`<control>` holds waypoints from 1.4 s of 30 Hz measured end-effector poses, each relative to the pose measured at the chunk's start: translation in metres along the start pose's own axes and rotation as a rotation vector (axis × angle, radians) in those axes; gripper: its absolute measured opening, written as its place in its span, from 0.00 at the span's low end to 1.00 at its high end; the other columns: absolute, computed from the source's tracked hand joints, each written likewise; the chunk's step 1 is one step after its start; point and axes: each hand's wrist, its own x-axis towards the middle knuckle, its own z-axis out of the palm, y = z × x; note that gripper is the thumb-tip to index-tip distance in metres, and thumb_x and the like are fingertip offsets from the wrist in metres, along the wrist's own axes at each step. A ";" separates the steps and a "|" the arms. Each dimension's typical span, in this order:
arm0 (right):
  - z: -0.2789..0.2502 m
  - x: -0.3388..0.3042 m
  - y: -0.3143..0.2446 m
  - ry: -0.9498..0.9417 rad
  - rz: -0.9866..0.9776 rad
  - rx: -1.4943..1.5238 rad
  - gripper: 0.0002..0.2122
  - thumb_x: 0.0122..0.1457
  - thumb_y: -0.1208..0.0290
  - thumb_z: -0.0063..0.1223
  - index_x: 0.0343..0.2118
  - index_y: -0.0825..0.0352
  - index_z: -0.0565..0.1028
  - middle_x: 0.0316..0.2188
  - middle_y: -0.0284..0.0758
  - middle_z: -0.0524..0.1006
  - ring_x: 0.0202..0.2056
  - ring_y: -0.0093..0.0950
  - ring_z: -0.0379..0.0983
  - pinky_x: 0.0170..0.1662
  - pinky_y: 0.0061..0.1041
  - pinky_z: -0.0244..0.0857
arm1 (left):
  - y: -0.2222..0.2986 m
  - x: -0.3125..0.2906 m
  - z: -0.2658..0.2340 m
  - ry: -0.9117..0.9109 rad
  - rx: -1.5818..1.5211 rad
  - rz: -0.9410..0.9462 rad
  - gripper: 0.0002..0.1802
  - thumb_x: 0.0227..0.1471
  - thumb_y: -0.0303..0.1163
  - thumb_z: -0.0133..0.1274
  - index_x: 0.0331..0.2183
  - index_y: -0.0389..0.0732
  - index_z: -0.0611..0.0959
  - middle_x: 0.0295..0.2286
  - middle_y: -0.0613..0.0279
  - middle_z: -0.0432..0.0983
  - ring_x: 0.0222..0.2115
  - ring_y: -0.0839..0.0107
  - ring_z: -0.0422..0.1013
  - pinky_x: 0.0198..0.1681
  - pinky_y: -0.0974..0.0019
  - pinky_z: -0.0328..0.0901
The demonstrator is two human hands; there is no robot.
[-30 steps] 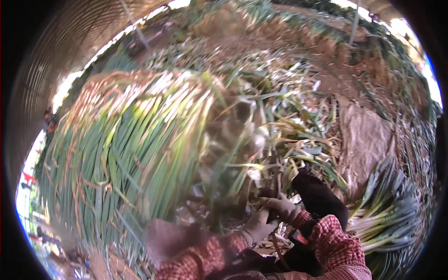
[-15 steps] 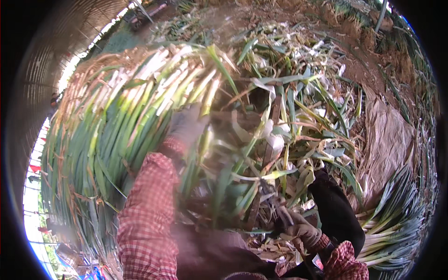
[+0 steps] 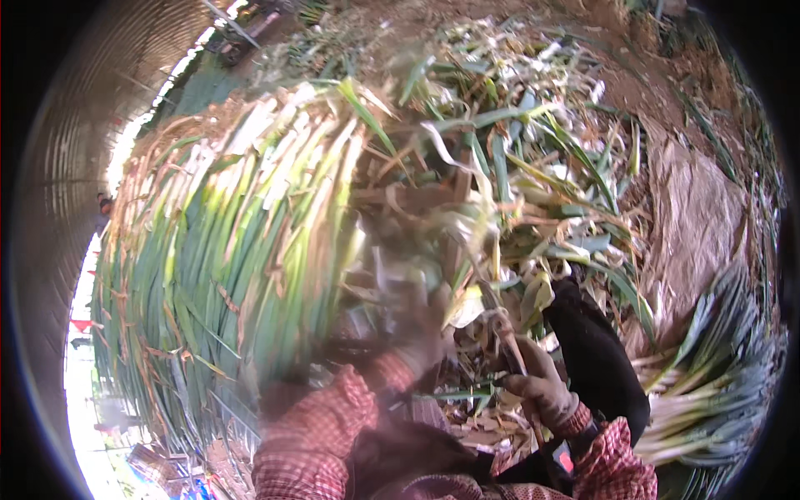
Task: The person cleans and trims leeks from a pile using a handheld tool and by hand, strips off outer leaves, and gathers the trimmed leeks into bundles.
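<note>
A broad heap of long green onions (image 3: 225,217), white ends away from me, lies on the left. My left hand (image 3: 425,337), gloved and smeared by motion, is right of the heap, low in the middle; whether it holds anything is unclear. My right hand (image 3: 542,387), in a light work glove, is closed around a tool with a slim wooden handle (image 3: 507,333). The tool's darker far end points up and left, toward loose leaves. Peeled leaves and stalk scraps (image 3: 542,183) lie thickly beyond both hands.
A brownish crumpled sheet (image 3: 692,217) is spread at the right. Nearer, a second bundle of green onions (image 3: 708,400) lies beside my dark-clad leg (image 3: 596,358). Bare soil (image 3: 617,58) shows at the back, and a ribbed curved cover (image 3: 75,150) rises on the far left.
My left hand has come from the onion heap's right side toward me and to the right. My right hand has risen slightly with the tool, whose handle now stands more upright.
</note>
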 end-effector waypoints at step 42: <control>0.002 0.008 0.038 0.020 0.067 -0.257 0.37 0.38 0.75 0.67 0.55 0.75 0.62 0.46 0.36 0.69 0.48 0.26 0.66 0.54 0.26 0.59 | -0.181 0.135 -0.049 0.172 0.470 -0.476 0.54 0.44 0.53 0.62 0.62 0.33 0.55 0.57 0.49 0.60 0.57 0.56 0.58 0.55 0.58 0.61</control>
